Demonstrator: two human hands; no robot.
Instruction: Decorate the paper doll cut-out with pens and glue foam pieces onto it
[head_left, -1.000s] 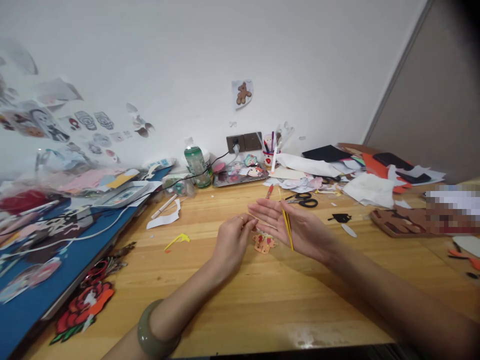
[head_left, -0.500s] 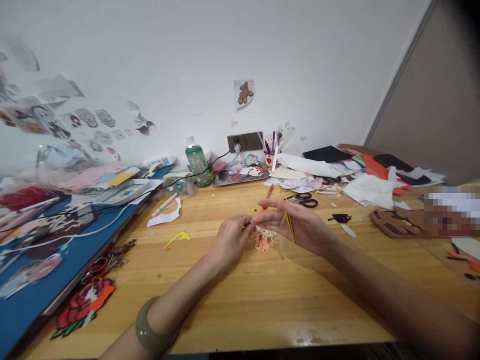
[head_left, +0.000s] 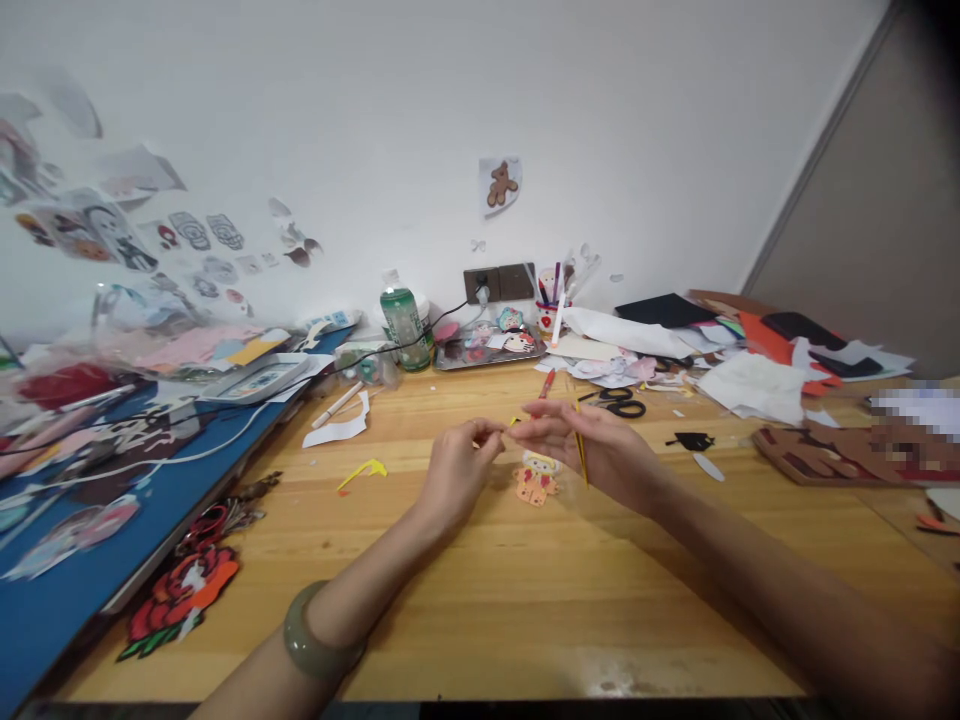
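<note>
My left hand (head_left: 459, 470), with a bracelet on its wrist, is closed in a pinch at the middle of the table. What its fingertips hold is too small to make out. Close beside them are the fingertips of my right hand (head_left: 600, 445), whose fingers are mostly stretched out. A thin yellow tool (head_left: 582, 462), perhaps tweezers, is tucked across that hand. Between and below the hands lies a small cut-out doll figure (head_left: 535, 482) in orange and yellow. Just behind the right fingers, a red-tipped pen (head_left: 548, 383) is partly hidden.
Black-handled scissors (head_left: 621, 402) lie beyond my right hand. A yellow scrap (head_left: 367, 470) and a white paper piece (head_left: 341, 430) are to the left. At the back stand a green bottle (head_left: 405, 325) and a metal tray (head_left: 487, 358). Paper piles (head_left: 754, 385) crowd the right.
The view has shifted slightly, so the scene sits further right. My fingertips have drawn a little away from the doll figure, which now shows more fully.
</note>
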